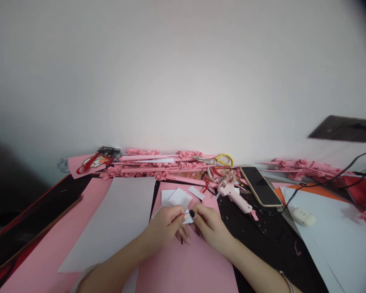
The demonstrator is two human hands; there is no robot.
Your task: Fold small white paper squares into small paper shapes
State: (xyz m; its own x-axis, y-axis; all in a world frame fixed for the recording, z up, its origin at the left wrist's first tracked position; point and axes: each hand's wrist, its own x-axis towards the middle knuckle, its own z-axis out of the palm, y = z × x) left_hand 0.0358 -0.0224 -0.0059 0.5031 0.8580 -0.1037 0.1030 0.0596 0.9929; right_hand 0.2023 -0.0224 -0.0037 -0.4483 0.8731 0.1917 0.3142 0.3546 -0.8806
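Between my fingertips is a small folded piece of white paper (188, 220), held over a pink sheet (189, 264). My left hand (170, 223) pinches it from the left with thumb and forefinger. From the right, my right hand (210, 228) pinches its other side, a dark thumbnail showing on top. The folds are too small to make out well. Just beyond my hands lie several white paper squares (179, 197) and a narrow white strip (196, 192).
A pink glue gun (235, 197) lies right of the squares beside a phone (260, 186). Yellow-handled scissors (224, 159) rest on pink paper flower stems (167, 169) along the wall. White sheets (110, 219) lie left. A white earbud case (303, 216) and black cables are on the right.
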